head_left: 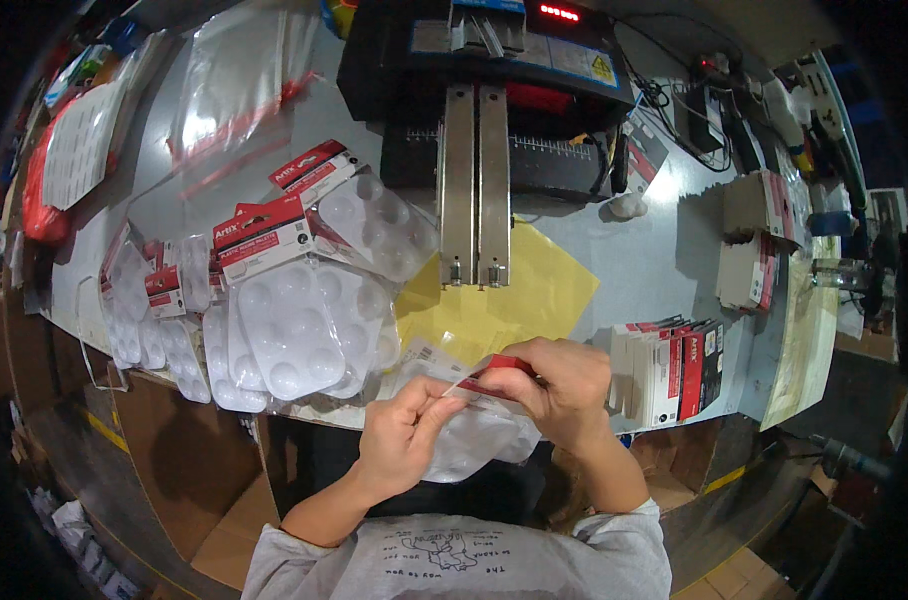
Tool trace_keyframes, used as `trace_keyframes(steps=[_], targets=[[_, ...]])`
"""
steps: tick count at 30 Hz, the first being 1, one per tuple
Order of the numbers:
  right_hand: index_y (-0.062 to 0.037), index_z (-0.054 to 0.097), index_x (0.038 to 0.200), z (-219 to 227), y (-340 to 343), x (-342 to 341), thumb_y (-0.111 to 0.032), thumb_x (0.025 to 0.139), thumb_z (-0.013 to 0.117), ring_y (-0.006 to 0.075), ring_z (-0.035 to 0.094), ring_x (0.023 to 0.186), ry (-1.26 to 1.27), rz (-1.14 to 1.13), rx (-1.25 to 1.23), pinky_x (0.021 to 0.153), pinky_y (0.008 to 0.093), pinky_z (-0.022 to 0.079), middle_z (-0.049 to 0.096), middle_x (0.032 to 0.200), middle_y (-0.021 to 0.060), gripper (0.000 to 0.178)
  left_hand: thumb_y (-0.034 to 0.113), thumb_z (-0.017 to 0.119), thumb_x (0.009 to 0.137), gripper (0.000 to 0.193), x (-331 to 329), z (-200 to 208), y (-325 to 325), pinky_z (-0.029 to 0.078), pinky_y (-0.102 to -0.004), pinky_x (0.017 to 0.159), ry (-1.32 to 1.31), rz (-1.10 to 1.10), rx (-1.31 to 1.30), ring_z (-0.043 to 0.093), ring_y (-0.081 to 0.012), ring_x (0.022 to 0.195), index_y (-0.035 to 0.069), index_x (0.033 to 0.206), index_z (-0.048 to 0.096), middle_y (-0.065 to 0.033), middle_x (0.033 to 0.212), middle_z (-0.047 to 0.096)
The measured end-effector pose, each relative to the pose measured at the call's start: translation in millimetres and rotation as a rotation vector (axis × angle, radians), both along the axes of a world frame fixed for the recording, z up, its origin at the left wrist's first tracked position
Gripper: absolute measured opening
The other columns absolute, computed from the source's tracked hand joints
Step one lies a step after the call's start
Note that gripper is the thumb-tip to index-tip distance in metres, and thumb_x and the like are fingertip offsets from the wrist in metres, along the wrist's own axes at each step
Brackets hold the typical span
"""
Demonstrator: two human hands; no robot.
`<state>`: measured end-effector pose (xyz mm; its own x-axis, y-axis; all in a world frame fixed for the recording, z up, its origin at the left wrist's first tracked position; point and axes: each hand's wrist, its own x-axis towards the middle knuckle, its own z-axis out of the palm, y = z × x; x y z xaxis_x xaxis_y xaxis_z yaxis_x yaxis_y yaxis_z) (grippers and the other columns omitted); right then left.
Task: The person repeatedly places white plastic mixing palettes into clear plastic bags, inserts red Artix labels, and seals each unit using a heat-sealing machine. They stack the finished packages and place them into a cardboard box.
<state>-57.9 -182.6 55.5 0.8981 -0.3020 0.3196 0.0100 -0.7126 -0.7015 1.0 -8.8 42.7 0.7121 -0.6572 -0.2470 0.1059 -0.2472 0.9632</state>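
Observation:
Between my two hands is a folded red-and-white header card (pixel 511 361), at the table's front edge. My left hand (pixel 402 437) pinches its left end with thumb and fingers. On its right side, my right hand (pixel 566 392) is closed with the thumb pressed against the red part. Below the card hangs a white plastic paint palette (pixel 464 447) with round wells, partly hidden by my hands. Just beyond lies a yellow sheet (pixel 534 285) under the two metal bars (pixel 475 190) of a black machine.
Bagged white palettes (pixel 286 335) with red cards pile up at the left. A stack of folded header cards (pixel 666 372) stands at the right front. The black machine (pixel 374 65) fills the back middle. Clear bags (pixel 232 75) lie back left; cables (pixel 674 105) run back right.

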Motion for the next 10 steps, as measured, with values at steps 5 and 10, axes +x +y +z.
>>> trace_keyframes(steps=[5,10], targets=[[-0.0048,0.068,0.074,1,-8,-4,-0.031,0.069,0.075,0.0187,0.058,0.049,0.018,0.073,-0.038,0.048,0.0279,0.043,0.062,0.061,0.0064,0.027,0.017,0.058,0.091,0.017,0,-2,-2,0.038,-0.0225,0.050,0.058,-0.035,0.005,0.045,-0.0062,0.052,0.000,0.090,0.061,-0.0021,0.059,0.056],[-0.0033,0.069,0.086,2,-18,-4,-0.045,0.070,0.072,0.0168,0.060,0.054,0.009,-0.113,0.145,0.050,0.0269,0.045,0.065,0.068,0.0062,0.045,0.016,0.058,0.091,0.015,-1,-15,5,0.038,-0.0210,0.052,-0.067,0.138,0.018,0.046,-0.0085,0.055,0.001,0.094,0.062,-0.0018,0.063,0.058]])
